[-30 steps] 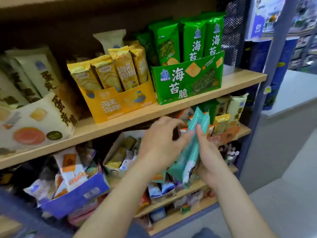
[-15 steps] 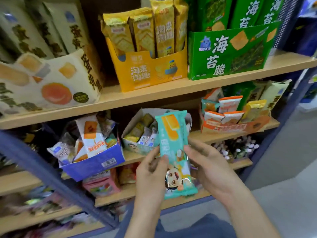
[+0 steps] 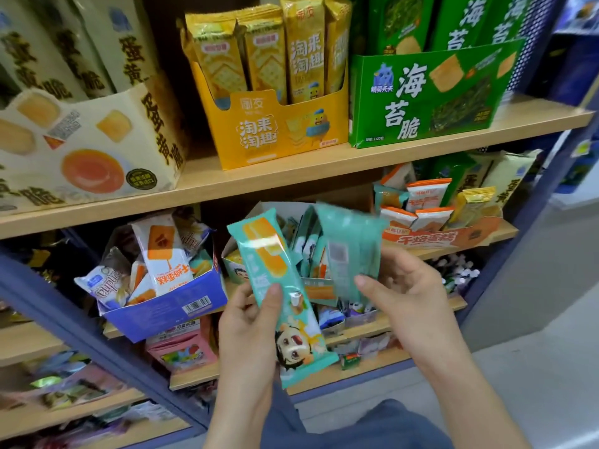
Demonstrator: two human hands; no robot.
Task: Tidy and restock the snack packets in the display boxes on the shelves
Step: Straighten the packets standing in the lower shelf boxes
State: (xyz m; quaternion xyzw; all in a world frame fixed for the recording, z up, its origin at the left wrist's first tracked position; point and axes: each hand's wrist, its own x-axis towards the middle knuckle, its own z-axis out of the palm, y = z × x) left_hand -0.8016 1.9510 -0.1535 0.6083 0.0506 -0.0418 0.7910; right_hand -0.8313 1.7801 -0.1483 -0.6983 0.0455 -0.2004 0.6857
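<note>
Head: glossy teal packet [image 3: 299, 307], left hand [image 3: 248, 332]

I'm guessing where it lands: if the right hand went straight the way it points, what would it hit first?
Probably the teal packets standing in the open box, met first by the blurred packet the right hand holds. The hand points up and left; depth is unclear.

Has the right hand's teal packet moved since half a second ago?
Yes. The right hand has carried its teal packet rightward, off the cartoon packet held by the left hand, nearer the orange display box.
</note>
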